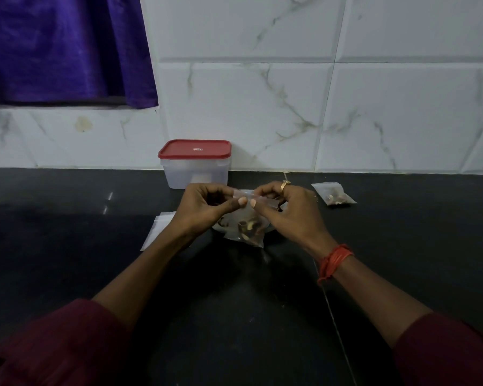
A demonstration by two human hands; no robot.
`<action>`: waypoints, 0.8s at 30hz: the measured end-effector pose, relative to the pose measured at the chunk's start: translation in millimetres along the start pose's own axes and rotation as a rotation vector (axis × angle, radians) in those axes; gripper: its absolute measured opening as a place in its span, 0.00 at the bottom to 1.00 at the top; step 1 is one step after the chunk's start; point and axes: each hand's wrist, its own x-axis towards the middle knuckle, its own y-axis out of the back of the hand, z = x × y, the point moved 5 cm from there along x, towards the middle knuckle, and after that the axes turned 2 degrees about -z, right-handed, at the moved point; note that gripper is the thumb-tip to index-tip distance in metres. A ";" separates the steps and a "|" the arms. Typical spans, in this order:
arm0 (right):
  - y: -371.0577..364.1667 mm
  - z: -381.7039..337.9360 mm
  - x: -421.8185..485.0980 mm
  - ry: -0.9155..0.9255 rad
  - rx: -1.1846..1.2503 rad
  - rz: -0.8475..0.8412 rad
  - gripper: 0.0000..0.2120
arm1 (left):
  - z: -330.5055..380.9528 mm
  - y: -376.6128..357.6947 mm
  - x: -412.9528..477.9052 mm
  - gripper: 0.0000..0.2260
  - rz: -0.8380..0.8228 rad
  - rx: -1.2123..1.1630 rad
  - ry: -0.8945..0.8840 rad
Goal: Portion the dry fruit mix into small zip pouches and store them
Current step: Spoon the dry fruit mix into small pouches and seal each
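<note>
We see both hands raised just above the dark surface [67, 232], meeting over a small clear zip pouch [244, 235]. The left hand [207, 203] pinches the pouch's top strip, its fingers [241, 201] curled and the thumb tip pressed on the plastic. The right hand [287, 207] does the same from the other side, its fingers [253, 203] clamped on the same strip, so the two thumb tips sit almost touching. The pouch hangs from this grip with its lower edge close to the surface, and we can make out the dry fruit mix [247, 228] gathered in its bottom half as pale and brown pieces. We cannot tell whether the zip is sealed. A gold ring [285, 185] shows on the right hand, and red thread [333, 261] is wound round that wrist. Both forearms come out of maroon sleeves [53, 344]. To the right, near the wall, a second filled pouch [335, 194] lies flat on the surface, well apart from the hands. To the left, partly under the left wrist, lies a flat stack of empty pouches [156, 229]. Behind the hands, a translucent container [195, 174] with a red lid [195, 149] pressed on stands against the white marble-patterned tile wall [346, 107]. A purple curtain [62, 48] hangs at the upper left.
</note>
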 end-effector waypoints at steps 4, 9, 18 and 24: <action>-1.1 1.7 -0.2 -0.014 0.011 0.007 0.16 | 2.4 -1.2 -0.6 0.08 -0.020 0.008 -0.022; -0.5 -0.2 0.0 0.000 0.028 -0.016 0.12 | 4.5 -1.7 -0.3 0.07 -0.045 0.032 -0.040; -3.4 0.4 -0.4 -0.006 0.046 0.006 0.19 | 4.6 0.5 1.1 0.10 -0.089 0.047 0.008; -2.3 4.6 -0.4 -0.034 0.078 -0.003 0.16 | 3.5 -0.3 1.6 0.07 -0.133 0.033 0.034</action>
